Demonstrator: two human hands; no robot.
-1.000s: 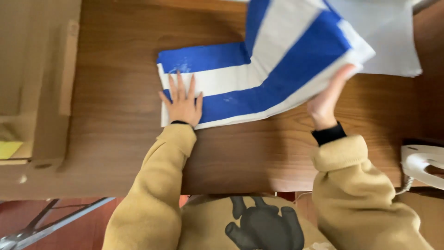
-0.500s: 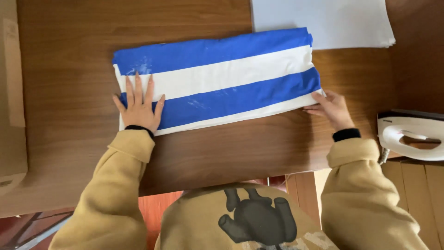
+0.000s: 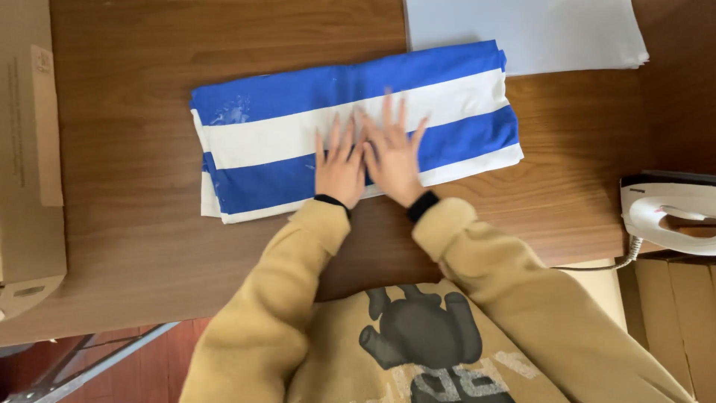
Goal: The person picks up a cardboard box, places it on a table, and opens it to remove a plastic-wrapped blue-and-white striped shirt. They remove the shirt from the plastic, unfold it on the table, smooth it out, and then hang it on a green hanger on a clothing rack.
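My left hand [image 3: 340, 168] and right hand [image 3: 393, 153] lie flat, fingers spread, side by side on the folded blue-and-white striped cloth [image 3: 283, 153] on the wooden counter [image 3: 127, 149]. White sheets [image 3: 522, 30] lie beyond; an iron [image 3: 667, 213] sits right, a cardboard box [image 3: 26, 149] left.

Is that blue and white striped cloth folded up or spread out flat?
Folded. The striped cloth forms a neat rectangle with stacked layer edges at its left end; left hand and right hand lie flat on it.
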